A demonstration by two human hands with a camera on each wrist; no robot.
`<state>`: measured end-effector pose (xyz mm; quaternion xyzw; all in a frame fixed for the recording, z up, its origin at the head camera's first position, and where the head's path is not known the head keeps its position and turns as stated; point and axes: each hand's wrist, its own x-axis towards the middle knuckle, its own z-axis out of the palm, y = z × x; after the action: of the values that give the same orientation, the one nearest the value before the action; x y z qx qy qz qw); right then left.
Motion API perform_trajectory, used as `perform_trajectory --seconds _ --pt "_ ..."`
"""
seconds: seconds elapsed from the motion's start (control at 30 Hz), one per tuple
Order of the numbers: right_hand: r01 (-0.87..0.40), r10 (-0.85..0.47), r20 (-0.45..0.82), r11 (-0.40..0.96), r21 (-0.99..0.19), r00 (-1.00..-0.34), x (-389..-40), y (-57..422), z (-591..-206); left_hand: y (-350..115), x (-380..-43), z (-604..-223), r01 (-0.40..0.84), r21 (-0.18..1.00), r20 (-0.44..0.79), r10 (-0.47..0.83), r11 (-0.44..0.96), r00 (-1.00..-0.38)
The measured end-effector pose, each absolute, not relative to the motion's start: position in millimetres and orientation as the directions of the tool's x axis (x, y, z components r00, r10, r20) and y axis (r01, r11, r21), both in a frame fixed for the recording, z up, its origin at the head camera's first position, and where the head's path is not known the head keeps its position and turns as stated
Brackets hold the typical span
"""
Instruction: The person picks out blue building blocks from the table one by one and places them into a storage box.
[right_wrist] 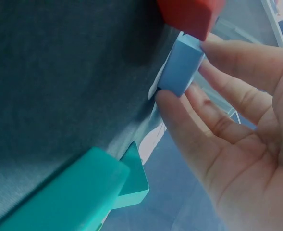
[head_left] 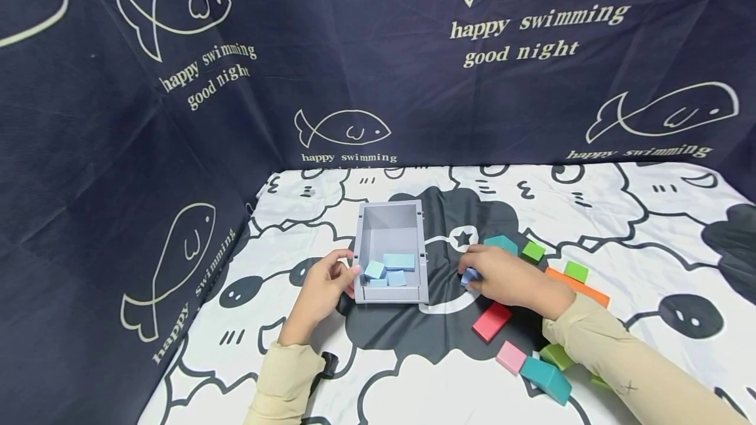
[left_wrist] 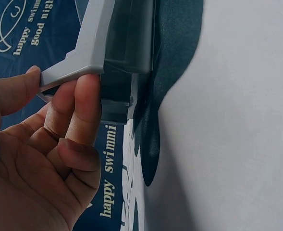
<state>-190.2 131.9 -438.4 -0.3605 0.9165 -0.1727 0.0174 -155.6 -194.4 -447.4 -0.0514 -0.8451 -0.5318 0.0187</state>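
Observation:
A grey plastic box (head_left: pixel 391 295) stands on the cloth in the head view, with several light-blue blocks (head_left: pixel 399 262) at its near end. My left hand (head_left: pixel 321 290) holds the box's left rim, thumb on top and fingertips under the lip (left_wrist: pixel 79 70) in the left wrist view. To the right of the box, my right hand (head_left: pixel 510 275) pinches a blue block (right_wrist: pixel 181 65) between thumb and fingers, low over the dark patch of cloth. The palm hides part of this block in the head view.
Around the right arm lie a red block (head_left: pixel 492 321), a pink block (head_left: pixel 510 357), teal blocks (head_left: pixel 546 379) (right_wrist: pixel 64 195), green blocks (head_left: pixel 533 252) and an orange block (head_left: pixel 590 292). A dark fish-print curtain (head_left: pixel 502 117) hangs behind and at the left.

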Motion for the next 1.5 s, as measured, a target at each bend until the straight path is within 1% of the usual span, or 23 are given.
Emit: perform_trajectory --seconds 0.17,0.23,0.4,0.47,0.53,0.7,0.83,1.1,1.2,1.3,1.5 --pt "-0.661 -0.670 0.105 0.675 -0.326 -0.735 -190.1 132.3 -438.8 -194.3 -156.0 -447.6 0.109 0.895 0.087 0.070 0.433 -0.994" --pt "-0.666 -0.671 0.114 0.672 -0.323 -0.733 -190.3 132.0 -438.6 -191.1 -152.3 -439.6 0.106 0.891 0.084 0.069 0.441 -0.994" --pt "-0.669 -0.648 0.191 0.660 -0.341 -0.737 -193.2 132.4 -435.9 -191.7 -153.6 -439.7 0.098 0.890 0.075 0.068 0.445 -0.995" --pt "-0.668 -0.632 0.229 0.656 -0.350 -0.740 -195.7 133.4 -434.3 -195.6 -158.3 -448.6 0.107 0.890 0.083 0.074 0.442 -0.994" --pt "-0.664 -0.615 0.255 0.658 -0.356 -0.746 -198.4 134.2 -432.5 -196.4 -158.3 -449.3 0.121 0.889 0.095 0.080 0.442 -0.992" --pt "-0.646 -0.586 0.273 0.674 -0.360 -0.763 -201.6 135.6 -424.9 -196.9 -157.6 -449.3 0.122 0.888 0.096 0.081 0.443 -0.992" --pt "-0.640 -0.568 0.294 0.677 -0.364 -0.769 -202.5 136.0 -416.7 -196.6 -157.5 -448.7 0.097 0.889 0.076 0.065 0.448 -0.995" --pt "-0.631 -0.562 0.288 0.681 -0.370 -0.775 -204.0 130.9 -403.8 -185.2 -141.4 -419.5 0.090 0.886 0.070 0.062 0.456 -0.996" --pt "-0.636 -0.562 0.299 0.672 -0.379 -0.771 -204.6 127.1 -399.8 -184.4 -140.6 -418.0 0.088 0.886 0.066 0.064 0.456 -0.996" --pt "-0.645 -0.563 0.316 0.661 -0.384 -0.764 -204.6 122.2 -395.4 -184.0 -141.1 -419.0 0.092 0.885 0.070 0.065 0.456 -0.995" --pt "-0.660 -0.566 0.340 0.628 -0.412 -0.751 -205.2 107.7 -388.2 -191.5 -153.1 -442.5 0.078 0.891 0.059 0.056 0.448 -0.997"
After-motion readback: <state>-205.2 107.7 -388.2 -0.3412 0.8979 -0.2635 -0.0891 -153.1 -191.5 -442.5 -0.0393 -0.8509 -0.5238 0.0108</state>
